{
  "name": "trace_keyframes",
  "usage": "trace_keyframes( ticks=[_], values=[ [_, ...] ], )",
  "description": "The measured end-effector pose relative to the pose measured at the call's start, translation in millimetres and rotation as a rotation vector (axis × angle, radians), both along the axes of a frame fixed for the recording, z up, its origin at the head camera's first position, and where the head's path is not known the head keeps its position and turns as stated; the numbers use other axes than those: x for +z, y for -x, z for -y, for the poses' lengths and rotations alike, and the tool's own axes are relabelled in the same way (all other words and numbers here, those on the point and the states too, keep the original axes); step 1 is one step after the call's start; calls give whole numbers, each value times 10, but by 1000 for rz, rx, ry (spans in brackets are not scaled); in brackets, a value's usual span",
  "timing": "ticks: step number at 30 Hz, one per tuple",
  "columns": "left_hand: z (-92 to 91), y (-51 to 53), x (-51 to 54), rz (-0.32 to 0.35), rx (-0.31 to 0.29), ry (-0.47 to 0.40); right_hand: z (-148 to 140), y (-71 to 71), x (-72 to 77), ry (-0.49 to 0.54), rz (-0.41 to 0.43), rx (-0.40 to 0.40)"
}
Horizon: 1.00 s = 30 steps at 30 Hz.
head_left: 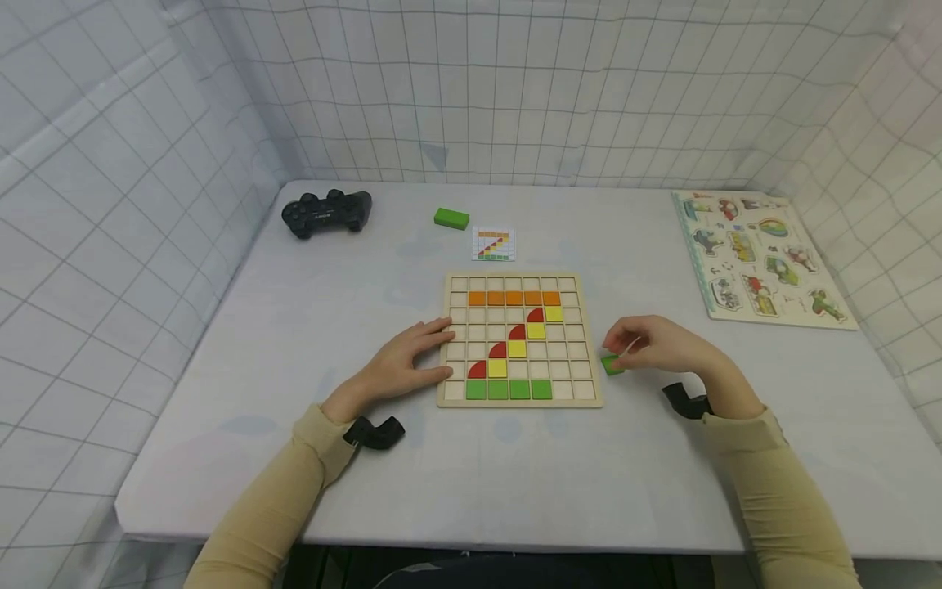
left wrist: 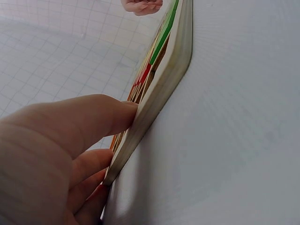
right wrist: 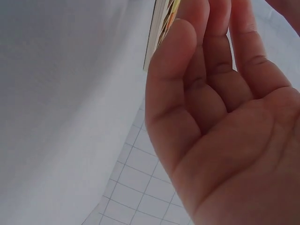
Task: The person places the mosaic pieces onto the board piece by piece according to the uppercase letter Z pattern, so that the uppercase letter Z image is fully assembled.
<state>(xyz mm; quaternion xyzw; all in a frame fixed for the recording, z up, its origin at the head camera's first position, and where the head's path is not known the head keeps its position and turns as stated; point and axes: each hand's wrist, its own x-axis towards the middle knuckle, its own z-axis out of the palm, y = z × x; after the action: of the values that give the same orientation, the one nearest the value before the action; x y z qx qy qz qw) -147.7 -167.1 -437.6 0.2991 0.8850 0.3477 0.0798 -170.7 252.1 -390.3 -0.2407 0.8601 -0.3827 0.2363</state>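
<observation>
A wooden grid board [head_left: 559,391] lies flat on the table. In its cells sit a row of orange tiles [head_left: 513,298], a diagonal of red quarter-round tiles [head_left: 498,350] and yellow square tiles [head_left: 518,349], and several green tiles [head_left: 519,390] near the front edge. My left hand [head_left: 403,360] rests on the board's left edge, fingers extended; its thumb touches the rim in the left wrist view. Just right of the board, my right hand [head_left: 658,343] pinches a green tile [head_left: 611,366] with curled fingers and thumb. The right wrist view does not show that tile.
Behind the board lie a small pattern card [head_left: 494,244] and a green block [head_left: 451,218]. A black game controller [head_left: 327,213] sits at the back left. A picture puzzle board [head_left: 765,258] lies at the back right. Gridded white sheets stand around the table.
</observation>
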Motion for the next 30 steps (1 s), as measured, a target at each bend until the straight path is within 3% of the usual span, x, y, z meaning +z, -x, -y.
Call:
trace_keyframes(
  ticks=[13,30],
  values=[
    [-3,10,-4,5,4,11,-148,89,-152,95,60,10],
    [3,10,-8,7,9,12,-161,125,-215,68,76,-10]
  ],
)
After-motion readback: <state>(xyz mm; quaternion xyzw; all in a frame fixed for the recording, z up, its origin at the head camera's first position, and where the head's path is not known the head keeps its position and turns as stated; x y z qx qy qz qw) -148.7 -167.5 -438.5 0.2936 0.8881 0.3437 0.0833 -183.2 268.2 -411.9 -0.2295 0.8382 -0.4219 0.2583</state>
